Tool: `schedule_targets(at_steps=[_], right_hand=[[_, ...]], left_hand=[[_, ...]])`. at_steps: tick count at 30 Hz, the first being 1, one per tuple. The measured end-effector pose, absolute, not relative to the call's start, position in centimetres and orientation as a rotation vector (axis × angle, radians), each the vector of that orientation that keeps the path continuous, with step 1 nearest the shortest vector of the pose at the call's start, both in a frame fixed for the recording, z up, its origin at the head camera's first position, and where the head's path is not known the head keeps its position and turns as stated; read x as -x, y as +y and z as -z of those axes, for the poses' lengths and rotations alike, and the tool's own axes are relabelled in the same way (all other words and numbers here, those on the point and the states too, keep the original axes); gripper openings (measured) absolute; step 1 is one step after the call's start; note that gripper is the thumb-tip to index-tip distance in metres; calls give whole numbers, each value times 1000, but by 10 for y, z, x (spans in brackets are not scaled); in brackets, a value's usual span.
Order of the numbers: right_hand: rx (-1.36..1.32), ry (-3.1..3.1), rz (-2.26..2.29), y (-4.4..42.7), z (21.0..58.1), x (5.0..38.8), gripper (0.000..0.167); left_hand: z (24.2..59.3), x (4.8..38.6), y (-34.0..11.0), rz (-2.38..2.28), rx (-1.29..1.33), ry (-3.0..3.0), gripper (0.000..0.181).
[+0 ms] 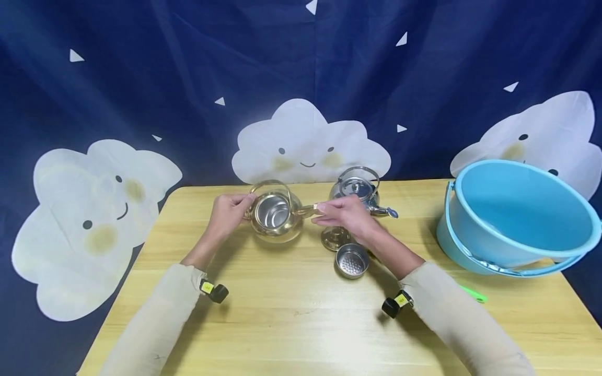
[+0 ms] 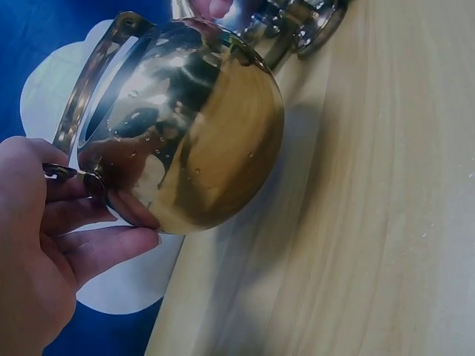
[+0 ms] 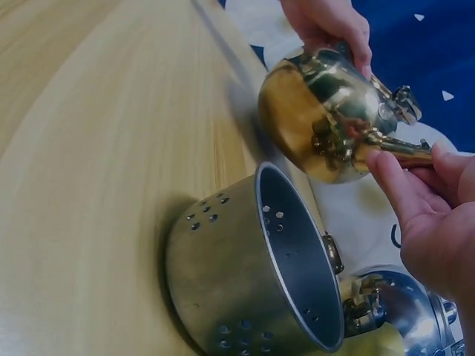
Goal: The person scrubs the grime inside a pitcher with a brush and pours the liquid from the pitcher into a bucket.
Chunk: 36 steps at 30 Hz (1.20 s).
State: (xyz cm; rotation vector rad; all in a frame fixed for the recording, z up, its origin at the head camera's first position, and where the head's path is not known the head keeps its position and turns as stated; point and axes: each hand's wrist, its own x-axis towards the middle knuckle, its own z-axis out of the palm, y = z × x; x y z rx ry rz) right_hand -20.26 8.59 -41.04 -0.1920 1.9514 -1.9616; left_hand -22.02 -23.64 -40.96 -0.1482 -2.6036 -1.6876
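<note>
A shiny gold teapot point(image 1: 278, 236) without a lid on it is held between both hands, its steel inside showing from above. The left hand point(image 1: 228, 213) grips it at the side away from the spout, with thumb and fingers around a small metal loop point(image 2: 95, 184) by the rim. On the other side, the right hand point(image 1: 348, 215) pinches the spout point(image 3: 404, 150) between thumb and fingers. Water drops dot the teapot's belly point(image 2: 197, 148) in the left wrist view. Its hoop handle point(image 1: 270, 183) stands up over the opening.
Near the right forearm sit a perforated metal strainer point(image 1: 351, 261) and a gold lid point(image 1: 335, 238). Behind the right hand stands a silver kettle point(image 1: 356, 187) with a blue-tipped spout. A blue bucket point(image 1: 449, 240) occupies the table's right side, near a green object point(image 1: 474, 295).
</note>
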Motion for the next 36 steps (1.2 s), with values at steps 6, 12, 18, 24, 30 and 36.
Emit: schedule_targets(at_steps=[6,12,18,24,30,36], right_hand=[[143,1943,1962,82,415,211,35],[90,1909,1973,79,422,219,35],[57,1909,1965,77,426,221,33],[23,1877,1991,74,424,224,33],[-73,1863,1999,70,422,226,34],[-142,1837,2012,68,421,227,37]], left_hand=[[414,229,-241,1647,117,-2648,41],[416,236,-242,1645,52,-2681,44],[418,244,-239,1662,-14,-2684,42],[415,256,-237,1679,-63,-2676,42],[416,262,-234,1743,-122,-2688,43],[418,266,-232,1751,-165,-2702,43]])
